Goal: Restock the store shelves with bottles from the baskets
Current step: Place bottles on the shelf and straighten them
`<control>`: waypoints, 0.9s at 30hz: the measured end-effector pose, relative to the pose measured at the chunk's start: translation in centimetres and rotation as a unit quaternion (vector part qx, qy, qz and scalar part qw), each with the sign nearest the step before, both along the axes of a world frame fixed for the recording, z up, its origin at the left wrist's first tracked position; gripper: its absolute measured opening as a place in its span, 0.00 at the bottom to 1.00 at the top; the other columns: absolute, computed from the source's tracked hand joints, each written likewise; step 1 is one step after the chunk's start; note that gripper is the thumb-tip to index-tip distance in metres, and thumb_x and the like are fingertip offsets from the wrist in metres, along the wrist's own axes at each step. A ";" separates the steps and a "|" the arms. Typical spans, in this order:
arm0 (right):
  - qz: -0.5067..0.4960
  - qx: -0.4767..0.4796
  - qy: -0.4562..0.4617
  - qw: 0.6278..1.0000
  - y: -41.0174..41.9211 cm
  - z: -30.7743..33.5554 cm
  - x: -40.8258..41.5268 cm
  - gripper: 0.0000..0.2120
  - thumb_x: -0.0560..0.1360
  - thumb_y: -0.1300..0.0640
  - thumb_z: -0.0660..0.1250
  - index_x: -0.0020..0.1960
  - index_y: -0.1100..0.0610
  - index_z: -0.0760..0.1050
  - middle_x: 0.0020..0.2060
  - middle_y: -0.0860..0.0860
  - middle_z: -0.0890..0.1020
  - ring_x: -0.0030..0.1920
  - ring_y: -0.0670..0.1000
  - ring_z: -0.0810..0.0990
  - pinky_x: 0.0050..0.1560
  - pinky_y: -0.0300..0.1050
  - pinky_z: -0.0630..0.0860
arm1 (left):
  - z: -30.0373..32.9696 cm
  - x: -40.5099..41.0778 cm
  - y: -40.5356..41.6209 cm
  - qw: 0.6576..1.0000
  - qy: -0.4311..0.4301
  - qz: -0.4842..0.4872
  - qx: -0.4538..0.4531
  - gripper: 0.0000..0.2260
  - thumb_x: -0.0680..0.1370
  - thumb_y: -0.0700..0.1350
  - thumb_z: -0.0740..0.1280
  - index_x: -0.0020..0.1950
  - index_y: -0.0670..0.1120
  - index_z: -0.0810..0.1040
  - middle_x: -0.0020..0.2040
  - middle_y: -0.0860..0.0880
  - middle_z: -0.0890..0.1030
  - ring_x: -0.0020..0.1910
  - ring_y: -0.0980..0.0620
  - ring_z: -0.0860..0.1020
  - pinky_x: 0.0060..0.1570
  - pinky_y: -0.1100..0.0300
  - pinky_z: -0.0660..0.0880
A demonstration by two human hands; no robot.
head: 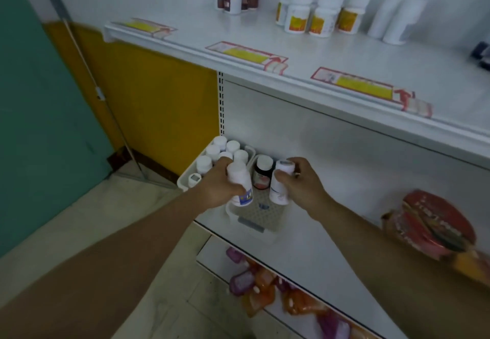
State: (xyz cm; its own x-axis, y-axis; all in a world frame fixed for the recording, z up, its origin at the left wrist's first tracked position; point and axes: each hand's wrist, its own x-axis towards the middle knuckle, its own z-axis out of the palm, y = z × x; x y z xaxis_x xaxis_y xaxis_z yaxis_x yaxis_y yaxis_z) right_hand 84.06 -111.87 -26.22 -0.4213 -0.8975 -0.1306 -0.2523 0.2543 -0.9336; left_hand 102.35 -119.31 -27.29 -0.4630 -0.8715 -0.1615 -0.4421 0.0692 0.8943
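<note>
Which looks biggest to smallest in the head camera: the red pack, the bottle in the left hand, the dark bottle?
1. Red pack, though it is nearer the camera.
2. Bottle in the left hand.
3. Dark bottle.

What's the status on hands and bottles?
Left hand grips a white bottle; right hand grips another white bottle. Both over the basket. Upper shelf path unobstructed.

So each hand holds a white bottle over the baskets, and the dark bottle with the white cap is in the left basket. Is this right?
Not quite. The head view shows the dark bottle in the right basket, not the left one. The rest holds: the left hand grips one white bottle and the right hand grips another white bottle over the baskets.
</note>
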 end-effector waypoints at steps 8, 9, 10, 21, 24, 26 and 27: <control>-0.003 0.068 0.058 0.996 -3.3 -5.9 -3.7 0.19 0.74 0.57 0.68 0.63 0.55 0.70 0.54 0.51 0.76 0.55 0.53 0.76 0.53 0.43 0.71 | -5.7 -4.3 -6.2 0.973 -0.150 -0.123 -0.128 0.32 0.72 0.40 0.71 0.73 0.46 0.61 0.70 0.45 0.66 0.69 0.47 0.65 0.64 0.59 0.62; -0.006 0.076 0.069 0.995 -3.6 -6.7 -4.0 0.20 0.74 0.56 0.68 0.64 0.55 0.70 0.56 0.52 0.76 0.57 0.53 0.76 0.56 0.44 0.71 | -6.5 -4.5 -6.8 0.965 -0.170 -0.144 -0.141 0.32 0.73 0.40 0.70 0.73 0.45 0.61 0.71 0.44 0.65 0.70 0.46 0.65 0.66 0.58 0.61; -0.007 0.084 0.083 0.993 -3.9 -7.4 -4.2 0.21 0.74 0.56 0.68 0.66 0.54 0.69 0.58 0.52 0.76 0.58 0.53 0.75 0.57 0.44 0.70 | -7.2 -4.7 -7.5 0.957 -0.181 -0.162 -0.158 0.31 0.74 0.40 0.70 0.74 0.45 0.60 0.71 0.43 0.65 0.70 0.45 0.65 0.66 0.57 0.61; -0.015 0.134 0.299 0.945 -5.0 -12.2 -5.1 0.26 0.75 0.54 0.67 0.71 0.56 0.66 0.66 0.55 0.71 0.66 0.57 0.68 0.66 0.51 0.67 | -11.8 -7.8 -11.5 0.867 -0.279 -0.281 -0.302 0.30 0.76 0.46 0.66 0.76 0.48 0.57 0.71 0.45 0.68 0.66 0.45 0.69 0.62 0.52 0.69; 0.012 0.154 0.343 0.927 -5.1 -12.9 -5.0 0.26 0.77 0.52 0.64 0.72 0.57 0.63 0.69 0.55 0.67 0.69 0.57 0.64 0.67 0.49 0.64 | -12.9 -7.7 -12.0 0.839 -0.335 -0.261 -0.339 0.29 0.74 0.46 0.67 0.73 0.49 0.61 0.67 0.46 0.70 0.66 0.45 0.68 0.62 0.49 0.68; 0.026 0.179 0.355 0.917 -5.3 -13.6 -5.0 0.26 0.78 0.52 0.63 0.73 0.57 0.61 0.71 0.54 0.64 0.71 0.57 0.61 0.68 0.49 0.63 | -13.6 -7.7 -12.0 0.822 -0.368 -0.259 -0.349 0.29 0.73 0.46 0.68 0.72 0.50 0.62 0.68 0.47 0.67 0.69 0.45 0.63 0.65 0.49 0.65; 0.032 0.192 0.358 0.913 -5.4 -13.8 -4.9 0.26 0.78 0.52 0.62 0.74 0.56 0.60 0.73 0.54 0.62 0.72 0.56 0.60 0.69 0.49 0.63 | -14.0 -7.7 -11.8 0.815 -0.380 -0.261 -0.351 0.31 0.72 0.47 0.69 0.73 0.51 0.61 0.71 0.48 0.64 0.71 0.45 0.59 0.67 0.48 0.62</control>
State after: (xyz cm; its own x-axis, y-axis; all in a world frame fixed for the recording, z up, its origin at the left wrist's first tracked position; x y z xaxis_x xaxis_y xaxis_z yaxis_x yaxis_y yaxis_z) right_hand 79.15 -117.25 -40.07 -0.4696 -0.8695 -0.1531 -0.7891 0.4912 -0.3689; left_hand 94.70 -131.14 -41.29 -0.7990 -0.5890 -0.1211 -0.5966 0.8017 0.0365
